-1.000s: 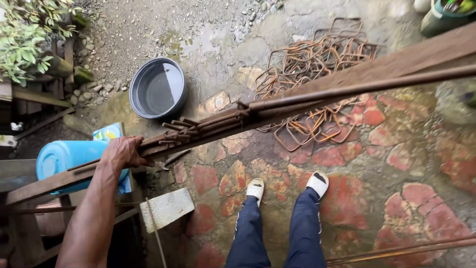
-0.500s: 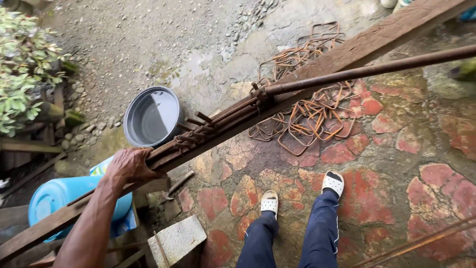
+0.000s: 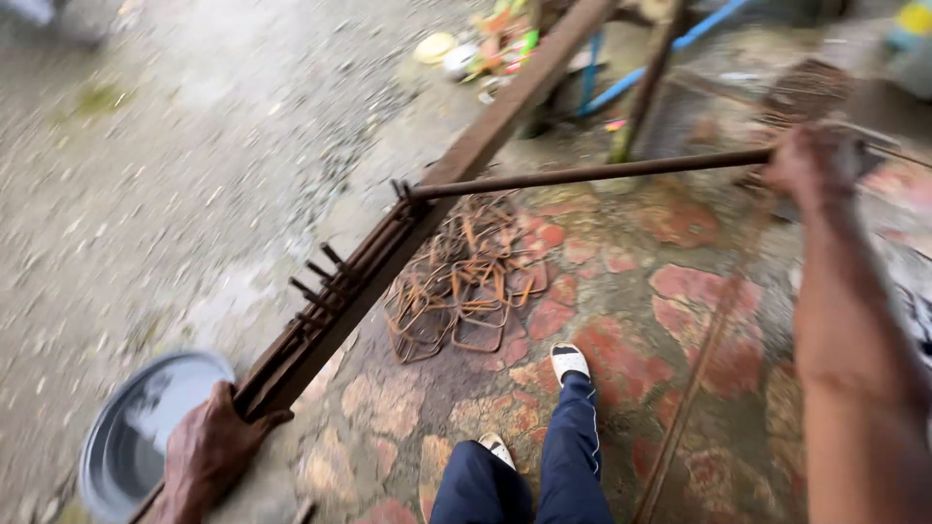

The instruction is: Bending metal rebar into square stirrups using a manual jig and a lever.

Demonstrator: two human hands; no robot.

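Stone floor below. Left hand (image 3: pixel 209 451) clenched on the rusty bar bundle (image 3: pixel 330 311); right hand (image 3: pixel 811 165) grasps a long rod (image 3: pixel 582 175) beside it. Looks heavy, stiff, rough.

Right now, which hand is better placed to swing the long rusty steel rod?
Probably the right hand: it grips the long rusty steel rod at its far end. The left hand rests low on the rusty metal beam, beside the grey round basin.
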